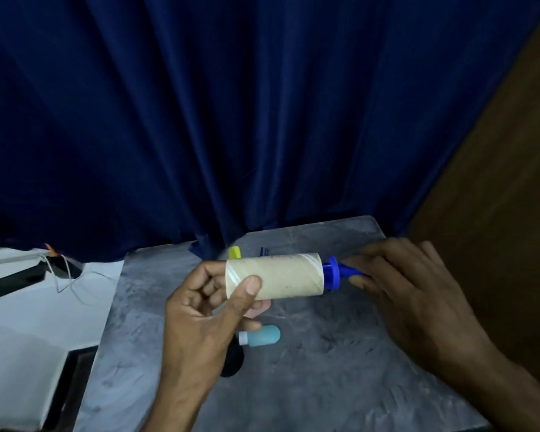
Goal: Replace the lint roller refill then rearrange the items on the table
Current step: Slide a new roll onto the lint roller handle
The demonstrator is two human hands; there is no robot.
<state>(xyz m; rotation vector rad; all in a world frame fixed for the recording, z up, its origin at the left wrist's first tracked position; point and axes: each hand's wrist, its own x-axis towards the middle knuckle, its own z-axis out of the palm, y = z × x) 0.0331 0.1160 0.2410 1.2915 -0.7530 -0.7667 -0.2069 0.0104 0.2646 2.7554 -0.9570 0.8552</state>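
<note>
A beige lint roller refill [281, 275] lies level in the air above the grey table [309, 369]. My left hand [212, 310] grips its left end with thumb on the front. The blue lint roller handle [340, 272] sticks out of the refill's right end, its round flange against the roll. My right hand [409, 294] is closed around the handle's stem. Most of the handle is hidden under those fingers.
A light blue capsule-shaped item [262, 336] lies on the table below my left hand, next to a black round object [233, 360]. A yellow piece [235, 252] and a small dark blue piece [264, 251] sit near the blue curtain [231, 120]. A white surface with wires [60, 272] is at the left.
</note>
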